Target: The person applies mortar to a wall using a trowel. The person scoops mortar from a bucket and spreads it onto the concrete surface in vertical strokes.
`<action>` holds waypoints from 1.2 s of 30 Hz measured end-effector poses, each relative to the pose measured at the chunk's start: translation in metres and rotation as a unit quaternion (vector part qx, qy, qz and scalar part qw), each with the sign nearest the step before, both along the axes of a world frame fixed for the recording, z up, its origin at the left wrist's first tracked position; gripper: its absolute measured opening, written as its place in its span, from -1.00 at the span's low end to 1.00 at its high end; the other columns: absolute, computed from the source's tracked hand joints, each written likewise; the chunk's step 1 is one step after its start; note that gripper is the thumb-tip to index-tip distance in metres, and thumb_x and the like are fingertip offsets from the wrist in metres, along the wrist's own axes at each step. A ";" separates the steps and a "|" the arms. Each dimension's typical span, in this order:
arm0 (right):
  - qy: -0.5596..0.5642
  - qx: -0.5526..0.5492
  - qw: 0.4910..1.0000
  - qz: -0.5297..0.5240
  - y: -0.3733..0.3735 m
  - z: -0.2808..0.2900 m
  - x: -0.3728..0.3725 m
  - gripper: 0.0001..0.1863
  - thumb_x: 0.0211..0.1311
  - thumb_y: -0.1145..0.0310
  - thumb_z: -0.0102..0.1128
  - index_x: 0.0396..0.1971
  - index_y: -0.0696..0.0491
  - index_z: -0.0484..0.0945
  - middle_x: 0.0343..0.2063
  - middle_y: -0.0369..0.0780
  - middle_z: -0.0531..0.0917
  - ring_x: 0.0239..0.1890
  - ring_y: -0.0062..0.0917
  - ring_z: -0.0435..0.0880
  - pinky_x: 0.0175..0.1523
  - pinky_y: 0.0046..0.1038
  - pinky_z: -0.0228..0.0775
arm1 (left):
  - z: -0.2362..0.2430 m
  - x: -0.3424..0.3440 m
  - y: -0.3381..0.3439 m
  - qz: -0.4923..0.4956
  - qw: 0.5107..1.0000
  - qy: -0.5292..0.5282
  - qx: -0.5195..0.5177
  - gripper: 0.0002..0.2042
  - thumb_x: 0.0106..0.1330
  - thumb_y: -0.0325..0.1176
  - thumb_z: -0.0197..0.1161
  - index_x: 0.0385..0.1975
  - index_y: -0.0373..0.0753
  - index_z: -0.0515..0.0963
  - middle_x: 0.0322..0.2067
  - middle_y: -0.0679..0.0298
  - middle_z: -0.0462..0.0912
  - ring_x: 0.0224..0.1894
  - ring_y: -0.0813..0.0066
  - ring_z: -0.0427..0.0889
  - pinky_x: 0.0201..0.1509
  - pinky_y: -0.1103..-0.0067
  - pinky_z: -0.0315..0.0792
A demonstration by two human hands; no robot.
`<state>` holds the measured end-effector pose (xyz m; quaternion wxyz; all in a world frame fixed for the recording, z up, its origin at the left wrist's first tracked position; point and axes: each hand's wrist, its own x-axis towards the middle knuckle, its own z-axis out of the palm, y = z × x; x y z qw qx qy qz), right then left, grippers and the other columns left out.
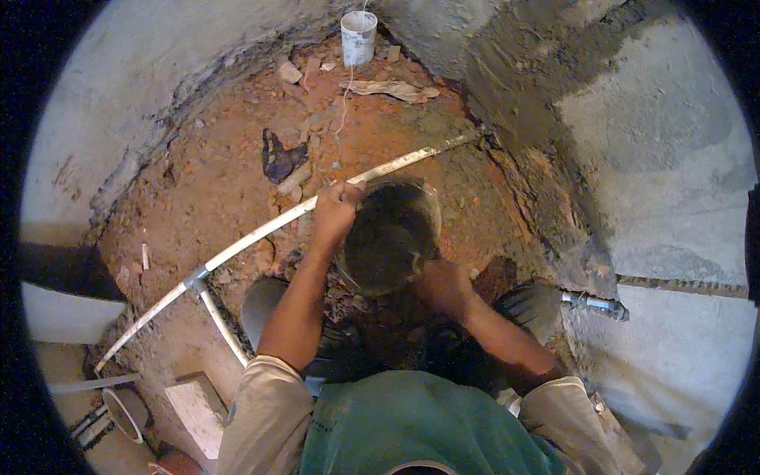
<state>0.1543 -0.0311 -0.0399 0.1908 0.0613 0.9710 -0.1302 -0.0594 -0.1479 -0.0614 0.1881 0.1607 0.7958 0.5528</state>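
A round bucket (432, 204) stands between my knees on the dirt floor. Inside it is a dark, wet-looking mix (385, 231), in shadow. My left hand (336, 209) is closed on the bucket's rim at its upper left, close against a white pipe (269, 228). At the lower right of the rim is my right hand (443, 283), its fingers curled and a little blurred. A thin edge shows by its fingertips, but what the hand holds is too dark to make out.
The jointed white pipe crosses the floor, with a branch (222, 326) toward me. A white bucket (359, 39) stands in the far corner, a string hanging by it. A black plastic scrap (281, 157), rubble and a block (198, 412) lie about. Rough walls rise on both sides.
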 end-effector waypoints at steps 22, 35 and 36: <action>0.055 -0.102 0.933 -0.341 0.042 0.139 0.050 -0.48 -0.15 -0.01 0.36 -0.29 0.09 0.51 -0.43 -0.08 0.59 -0.35 -0.27 0.58 -0.24 -0.32 0.39 | -0.026 -0.012 0.006 0.023 0.996 0.080 0.010 -0.69 0.13 -0.25 0.17 -0.66 -0.39 0.41 -0.67 0.03 0.43 -0.58 0.26 0.41 -0.47 0.36 0.25; 0.157 -0.142 0.977 -0.010 0.073 0.336 -0.048 -0.58 -0.07 0.12 0.33 -0.28 0.09 0.50 -0.46 -0.15 0.58 -0.42 -0.43 0.59 -0.34 -0.45 0.37 | -0.027 -0.013 0.008 0.047 0.995 0.052 0.071 -0.70 0.12 -0.27 0.17 -0.71 -0.38 0.44 -0.77 0.06 0.36 -0.70 0.35 0.33 -0.56 0.39 0.21; 0.150 -0.182 0.972 0.024 0.076 0.341 -0.054 -0.57 -0.06 0.15 0.35 -0.25 0.11 0.50 -0.43 -0.23 0.58 -0.40 -0.52 0.56 -0.31 -0.49 0.36 | -0.027 -0.012 0.007 0.058 0.996 -0.002 0.074 -0.70 0.12 -0.28 0.17 -0.72 -0.39 0.44 -0.77 0.05 0.37 -0.71 0.36 0.33 -0.56 0.40 0.21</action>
